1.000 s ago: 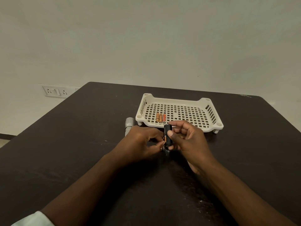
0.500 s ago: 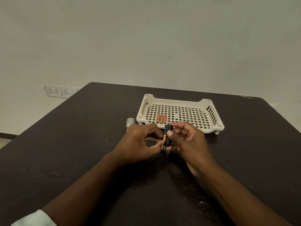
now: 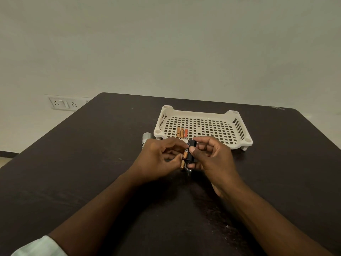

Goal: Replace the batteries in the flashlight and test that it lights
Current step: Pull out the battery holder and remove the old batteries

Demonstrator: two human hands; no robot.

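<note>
Hands meet above the dark desk [image 3: 96,163], where over the past second a copper-topped battery [image 3: 185,154] has tilted outward from the black battery holder [image 3: 191,152], apparently coming out of or going into its slot; which, the view cannot settle. The right hand [image 3: 212,159] has its grip pinched around the holder, thumb across its face. The left hand [image 3: 158,159] pinches the battery's lower end with curled fingertips. Three batteries [image 3: 182,133] lie in the white tray [image 3: 238,145]; the silver flashlight body [image 3: 146,138] rests beside the tray, behind the left hand.
</note>
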